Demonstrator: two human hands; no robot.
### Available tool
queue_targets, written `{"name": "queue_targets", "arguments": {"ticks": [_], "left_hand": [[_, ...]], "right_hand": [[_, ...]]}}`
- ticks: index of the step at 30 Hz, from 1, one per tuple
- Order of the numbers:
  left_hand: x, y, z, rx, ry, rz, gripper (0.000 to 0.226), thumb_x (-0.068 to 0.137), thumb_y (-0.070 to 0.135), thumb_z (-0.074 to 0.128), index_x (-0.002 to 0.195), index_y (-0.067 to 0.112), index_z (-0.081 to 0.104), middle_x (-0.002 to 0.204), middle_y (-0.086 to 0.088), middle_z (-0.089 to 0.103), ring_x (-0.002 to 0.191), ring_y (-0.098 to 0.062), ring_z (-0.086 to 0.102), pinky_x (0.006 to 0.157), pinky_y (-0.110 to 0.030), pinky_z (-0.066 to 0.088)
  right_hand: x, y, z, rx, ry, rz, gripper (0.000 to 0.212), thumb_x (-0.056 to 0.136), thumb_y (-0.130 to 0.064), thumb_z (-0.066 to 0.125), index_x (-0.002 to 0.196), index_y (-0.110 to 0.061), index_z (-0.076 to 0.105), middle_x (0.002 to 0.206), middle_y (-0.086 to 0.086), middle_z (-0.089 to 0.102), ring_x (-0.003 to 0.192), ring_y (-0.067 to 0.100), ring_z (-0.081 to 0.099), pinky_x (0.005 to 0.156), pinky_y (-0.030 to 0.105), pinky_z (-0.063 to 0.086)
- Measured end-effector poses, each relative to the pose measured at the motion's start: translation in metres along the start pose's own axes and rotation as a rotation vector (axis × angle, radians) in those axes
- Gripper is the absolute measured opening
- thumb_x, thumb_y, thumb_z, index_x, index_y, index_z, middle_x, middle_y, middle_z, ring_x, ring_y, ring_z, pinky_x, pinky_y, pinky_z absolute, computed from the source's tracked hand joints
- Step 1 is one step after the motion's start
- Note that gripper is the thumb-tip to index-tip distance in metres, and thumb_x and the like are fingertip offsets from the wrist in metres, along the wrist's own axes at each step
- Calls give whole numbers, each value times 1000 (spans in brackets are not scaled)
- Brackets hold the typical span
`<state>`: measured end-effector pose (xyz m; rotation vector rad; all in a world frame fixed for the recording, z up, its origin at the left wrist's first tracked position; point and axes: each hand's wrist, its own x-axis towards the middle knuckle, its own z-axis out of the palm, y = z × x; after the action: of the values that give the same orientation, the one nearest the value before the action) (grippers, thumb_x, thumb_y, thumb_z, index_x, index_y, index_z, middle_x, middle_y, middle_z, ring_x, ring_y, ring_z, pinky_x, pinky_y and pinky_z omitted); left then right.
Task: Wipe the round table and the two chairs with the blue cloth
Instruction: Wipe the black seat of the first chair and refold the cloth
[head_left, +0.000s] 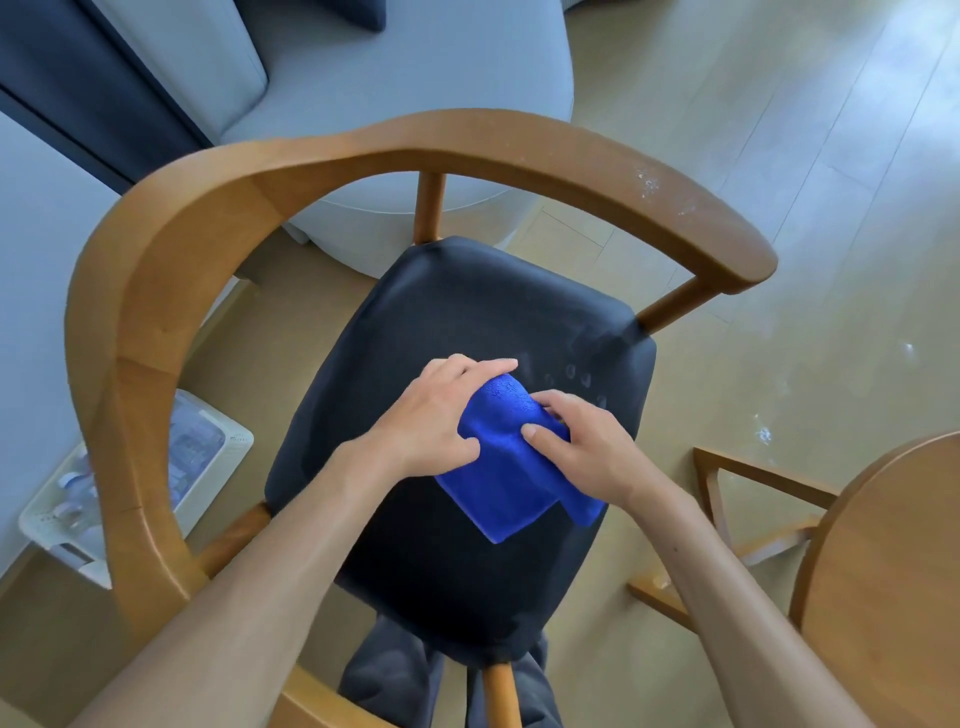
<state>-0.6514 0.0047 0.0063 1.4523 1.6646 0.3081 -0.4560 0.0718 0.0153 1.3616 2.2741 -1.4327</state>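
The seat (457, 322) lies open ahead of the cloth (511, 467); the armrest (218, 197) rings it behind and beside.

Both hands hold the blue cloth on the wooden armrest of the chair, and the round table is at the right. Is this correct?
Not quite. In the head view, the left hand and right hand hold the blue cloth on the chair's dark seat cushion, not on the wooden armrest. The round table is indeed at the right.
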Motion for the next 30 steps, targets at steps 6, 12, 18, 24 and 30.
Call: {"name": "queue_targets", "arguments": {"ticks": [6, 12, 18, 24, 30], "left_hand": [[9, -4, -8, -33, 58, -13, 41, 75, 15, 59, 104, 44, 52, 91, 11, 41, 83, -7, 49, 70, -28, 48], [7, -1, -14, -16, 135, 41, 33, 74, 10, 62, 95, 34, 52, 107, 14, 40, 90, -8, 53, 70, -27, 48], [14, 1, -17, 166, 334, 100, 33, 72, -5, 58, 91, 19, 45, 93, 1, 52, 82, -21, 49, 65, -34, 42], [-8, -35, 23, 689, 372, 167, 41, 52, -16, 69, 87, 4, 60, 87, -12, 56, 70, -29, 52, 57, -37, 44], [-25, -71, 68, 685, -14, -89, 41, 90, 16, 54, 127, 19, 37, 120, 0, 36, 103, -20, 41, 82, -28, 35]], "right_hand": [[3, 6, -5, 108, -57, 57, 51, 75, -35, 76, 122, -34, 57, 106, -19, 63, 94, -7, 56, 81, 14, 42], [14, 3, -8, -157, -44, 72, 34, 76, -27, 69, 107, -29, 56, 87, -11, 63, 91, 17, 57, 73, 30, 44], [21, -5, -1, -444, 330, -78, 30, 85, -26, 62, 113, -22, 53, 101, -3, 57, 92, 22, 53, 81, 36, 41], [6, 10, 52, -713, 409, -197, 44, 63, -11, 72, 105, -17, 63, 96, 4, 57, 82, 27, 53, 71, 34, 42], [-7, 42, 85, -738, 54, -46, 59, 59, -16, 80, 116, -21, 65, 117, 4, 60, 100, 27, 60, 80, 33, 49]]}}
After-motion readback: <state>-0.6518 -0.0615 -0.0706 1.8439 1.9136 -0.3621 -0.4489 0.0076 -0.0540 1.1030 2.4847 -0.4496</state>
